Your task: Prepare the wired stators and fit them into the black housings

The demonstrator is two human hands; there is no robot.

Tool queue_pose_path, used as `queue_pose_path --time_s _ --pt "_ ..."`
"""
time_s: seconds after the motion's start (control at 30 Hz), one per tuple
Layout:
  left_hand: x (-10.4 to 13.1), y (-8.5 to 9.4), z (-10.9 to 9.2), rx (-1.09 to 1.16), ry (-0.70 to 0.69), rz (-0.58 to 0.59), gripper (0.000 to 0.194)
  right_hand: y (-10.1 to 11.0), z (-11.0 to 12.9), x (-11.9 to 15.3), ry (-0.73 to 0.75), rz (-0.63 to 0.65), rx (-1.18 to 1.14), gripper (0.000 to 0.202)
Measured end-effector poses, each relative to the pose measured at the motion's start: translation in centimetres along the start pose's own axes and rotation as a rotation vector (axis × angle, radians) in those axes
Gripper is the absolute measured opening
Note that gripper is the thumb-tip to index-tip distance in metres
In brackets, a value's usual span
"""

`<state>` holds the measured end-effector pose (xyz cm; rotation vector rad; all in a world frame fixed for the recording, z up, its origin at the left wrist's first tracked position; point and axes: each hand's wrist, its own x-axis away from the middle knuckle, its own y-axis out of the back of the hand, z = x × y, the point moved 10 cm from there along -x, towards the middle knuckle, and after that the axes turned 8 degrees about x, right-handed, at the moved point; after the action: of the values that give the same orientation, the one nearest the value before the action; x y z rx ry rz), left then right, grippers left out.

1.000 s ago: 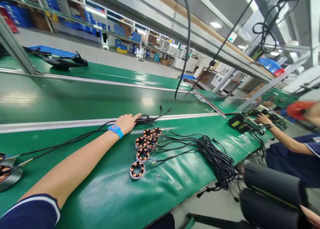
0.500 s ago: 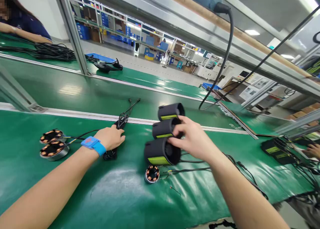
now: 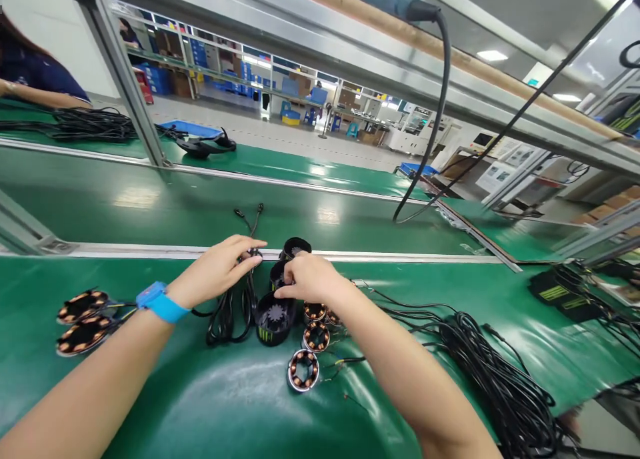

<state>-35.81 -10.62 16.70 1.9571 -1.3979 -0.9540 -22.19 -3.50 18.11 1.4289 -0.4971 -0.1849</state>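
Note:
Three black cylindrical housings with yellow-green stripes stand in a row, the nearest housing (image 3: 274, 322) showing a gear-shaped piece inside. My right hand (image 3: 313, 279) is closed at the rim of the middle housing (image 3: 275, 275), partly hiding it. My left hand (image 3: 215, 269) hovers over a bundled black cable (image 3: 227, 322), fingers stretched and thumb apart. Just right of the housings sit several copper-wound motor stators, one stator (image 3: 303, 371) closest to me. Two larger stators (image 3: 83, 334) lie left of my left wrist, which wears a blue wrist strap (image 3: 163, 302).
A metal rail (image 3: 150, 251) crosses behind the housings. Black cables (image 3: 485, 352) heap at right, near more striped housings (image 3: 560, 295). A power cord (image 3: 443, 85) hangs from the overhead frame. Another person (image 3: 40, 72) sits at the far left.
The three housings have moved left and down with my right hand, from tilted to upright beside the cable bundle. More stators show. My left hand has lifted off the bundle, fingers now extended.

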Motion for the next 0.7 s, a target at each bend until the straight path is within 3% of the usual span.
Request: queue_pose_path --time_s 0.07,0.13,0.2,0.27,0.37,0.43,0.57,0.63,0.7 --pt "-2.5 -0.7 -1.3 0.028 -0.092 0.034 0.067 1.7 -3.3 2.3 0.033 -0.189 -0.125 0.022" --pt "-5.3 -2.1 -2.1 0.006 -0.148 0.138 0.071 2.6 -8.2 5.0 0.002 -0.374 -0.241 0.022" --pt "-8.1 -3.7 -2.6 -0.027 -0.165 0.277 0.073 1.7 -12.8 7.1 -0.050 -0.439 -0.294 0.026" --pt "-10.2 -5.4 -3.0 -0.056 -0.158 0.424 0.072 -0.4 -15.7 8.4 -0.055 -0.413 -0.325 0.032" --pt "-11.9 -7.7 -3.5 -0.100 -0.131 0.587 0.070 -3.8 -16.9 8.8 -0.039 -0.286 -0.356 0.044" --pt "-12.5 -8.7 -3.7 -0.130 -0.118 0.602 0.075 -5.3 -16.8 8.3 -0.061 -0.199 -0.327 0.048" --pt "-13.0 -10.1 -4.2 -0.154 -0.114 0.554 0.083 -5.5 -16.7 7.1 -0.083 -0.168 -0.232 0.047" --pt "-13.1 -10.6 -4.5 -0.157 -0.117 0.553 0.075 -5.4 -16.7 6.6 -0.028 -0.160 -0.238 0.032" --pt "-13.4 -10.6 -4.8 -0.137 -0.115 0.538 0.077 -5.9 -16.6 6.3 0.075 -0.108 -0.300 0.031"
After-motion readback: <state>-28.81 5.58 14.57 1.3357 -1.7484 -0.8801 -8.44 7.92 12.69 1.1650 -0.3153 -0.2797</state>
